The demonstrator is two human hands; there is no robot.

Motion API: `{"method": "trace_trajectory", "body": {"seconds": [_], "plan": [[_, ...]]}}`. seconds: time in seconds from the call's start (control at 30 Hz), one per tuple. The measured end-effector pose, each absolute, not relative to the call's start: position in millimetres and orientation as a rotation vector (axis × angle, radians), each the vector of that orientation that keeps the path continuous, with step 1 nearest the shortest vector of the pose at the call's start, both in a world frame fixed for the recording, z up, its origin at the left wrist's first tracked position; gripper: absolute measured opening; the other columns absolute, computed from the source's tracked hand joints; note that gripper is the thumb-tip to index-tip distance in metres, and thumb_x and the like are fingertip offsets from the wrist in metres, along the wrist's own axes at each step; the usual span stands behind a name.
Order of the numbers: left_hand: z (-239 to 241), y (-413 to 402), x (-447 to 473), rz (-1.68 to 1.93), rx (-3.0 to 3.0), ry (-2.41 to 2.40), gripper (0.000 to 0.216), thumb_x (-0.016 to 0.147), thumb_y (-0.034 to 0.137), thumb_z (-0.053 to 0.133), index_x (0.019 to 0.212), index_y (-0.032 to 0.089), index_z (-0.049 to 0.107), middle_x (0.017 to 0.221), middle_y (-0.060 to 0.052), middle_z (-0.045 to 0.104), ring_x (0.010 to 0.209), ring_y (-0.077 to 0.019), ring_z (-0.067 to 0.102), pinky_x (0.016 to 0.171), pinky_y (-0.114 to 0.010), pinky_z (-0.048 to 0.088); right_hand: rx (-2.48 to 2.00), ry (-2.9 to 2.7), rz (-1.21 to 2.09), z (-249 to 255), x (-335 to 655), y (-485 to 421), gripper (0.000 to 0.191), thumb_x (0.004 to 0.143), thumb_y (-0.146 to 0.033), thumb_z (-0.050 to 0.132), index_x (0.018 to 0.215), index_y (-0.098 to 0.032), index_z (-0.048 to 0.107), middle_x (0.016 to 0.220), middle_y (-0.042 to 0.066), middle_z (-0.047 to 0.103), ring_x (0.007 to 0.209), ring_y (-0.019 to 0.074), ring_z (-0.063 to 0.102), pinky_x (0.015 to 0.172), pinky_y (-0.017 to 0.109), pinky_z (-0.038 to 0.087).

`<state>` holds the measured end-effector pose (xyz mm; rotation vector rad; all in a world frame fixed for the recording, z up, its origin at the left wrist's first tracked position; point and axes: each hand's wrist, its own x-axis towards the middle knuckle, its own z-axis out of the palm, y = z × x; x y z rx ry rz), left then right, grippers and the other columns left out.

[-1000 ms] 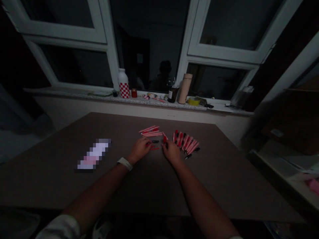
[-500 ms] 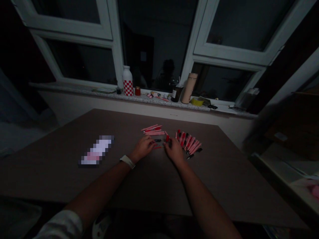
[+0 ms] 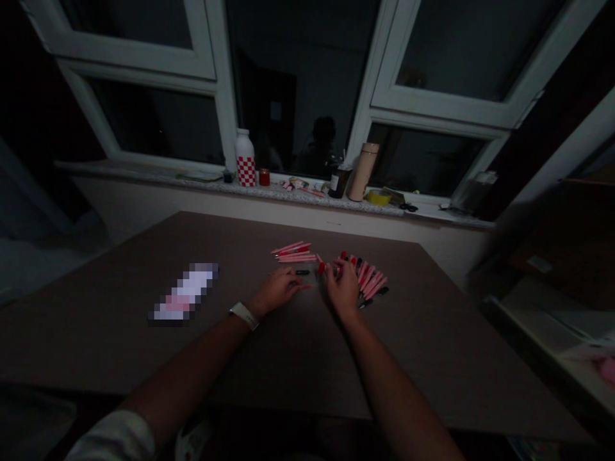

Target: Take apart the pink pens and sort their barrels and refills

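Observation:
My left hand (image 3: 276, 291) is closed, its fingertips pinching the end of a thin red stick (image 3: 304, 287) low over the table. Just beyond those fingers lies a short black pen piece (image 3: 302, 273). My right hand (image 3: 343, 286) is at the left end of a fanned row of pink pens (image 3: 373, 282) with red and black parts among them. Its fingers are bent around what looks like a pink pen (image 3: 340, 271), partly hidden. Beside its thumb is a red cap (image 3: 321, 268). A small pile of pink and red pens (image 3: 294, 252) lies farther back.
A phone with a blurred screen (image 3: 185, 293) lies on the brown table (image 3: 269, 371) at left. Along the windowsill stand a checkered bottle (image 3: 246, 160), a small red jar (image 3: 264, 177), a dark cup (image 3: 339, 182), a beige flask (image 3: 364, 173) and yellow tape (image 3: 379, 197).
My right hand has shifted right and a little away, from beside the red cap onto the fanned pens. My left fingers have come down to the thin red stick.

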<state>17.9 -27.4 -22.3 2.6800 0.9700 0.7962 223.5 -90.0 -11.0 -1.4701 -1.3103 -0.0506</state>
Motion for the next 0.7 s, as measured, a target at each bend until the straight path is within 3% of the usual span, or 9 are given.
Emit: {"method": "trace_trajectory", "body": {"seconds": [0.33, 0.47, 0.7], "plan": [[-13, -35, 15, 0.64, 2.927, 0.995, 0.015, 0.095, 0.029, 0.054, 0.098, 0.017, 0.064, 0.105, -0.009, 0.06, 0.099, -0.0247, 0.055, 0.082, -0.036, 0.042, -1.424, -1.231, -0.045, -9, 223, -90, 0.022, 0.091, -0.034, 0.05, 0.096, -0.017, 0.064, 0.098, 0.011, 0.069, 0.089, 0.0232, 0.063, 0.083, 0.035, 0.048], [-10, -38, 15, 0.57, 2.991, 1.0, 0.02, 0.098, 0.032, 0.049, 0.101, 0.016, 0.061, 0.107, -0.011, 0.059, 0.098, -0.0263, 0.052, 0.08, -0.037, 0.041, -1.421, -1.207, -0.067, -5, 222, -94, 0.024, 0.092, -0.034, 0.049, 0.096, -0.016, 0.065, 0.099, 0.012, 0.069, 0.091, 0.0238, 0.063, 0.083, 0.035, 0.047], [-1, -41, 15, 0.837, 2.808, 0.975, 0.018, 0.099, 0.031, 0.048, 0.1, 0.017, 0.06, 0.104, -0.008, 0.062, 0.101, -0.0247, 0.052, 0.087, -0.038, 0.039, -1.342, -1.36, -0.129, 1, 216, -102, 0.024, 0.095, -0.034, 0.049, 0.098, -0.018, 0.066, 0.095, 0.01, 0.069, 0.089, 0.0223, 0.064, 0.081, 0.033, 0.048]]}}
